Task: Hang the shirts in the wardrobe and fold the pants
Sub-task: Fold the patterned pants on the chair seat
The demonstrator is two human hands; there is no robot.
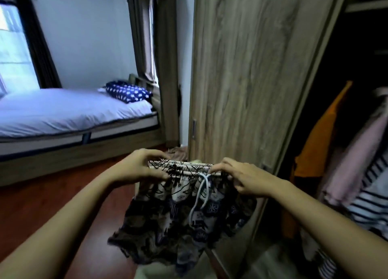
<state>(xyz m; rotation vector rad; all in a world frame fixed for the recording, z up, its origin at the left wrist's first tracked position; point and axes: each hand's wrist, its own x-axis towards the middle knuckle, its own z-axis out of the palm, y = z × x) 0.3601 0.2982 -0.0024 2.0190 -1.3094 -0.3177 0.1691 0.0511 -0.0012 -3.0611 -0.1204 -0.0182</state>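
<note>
I hold a pair of black-and-white printed shorts (178, 220) up in front of me by the elastic waistband. My left hand (142, 167) pinches the waistband's left end and my right hand (241, 178) pinches its right end. A white drawstring (199, 197) dangles from the middle of the waistband. The legs hang loose below. To the right the wardrobe (252, 73) stands with its sliding wooden door pushed aside, and inside hang an orange shirt (319, 144), a pink garment (357, 153) and a striped shirt (369, 203).
A bed (69, 115) with a pale sheet and a blue starred pillow (128, 93) stands at the left against the wall. Red-brown floor (52, 199) lies between the bed and me. Some cloth (178, 151) lies on the floor by the wardrobe's corner.
</note>
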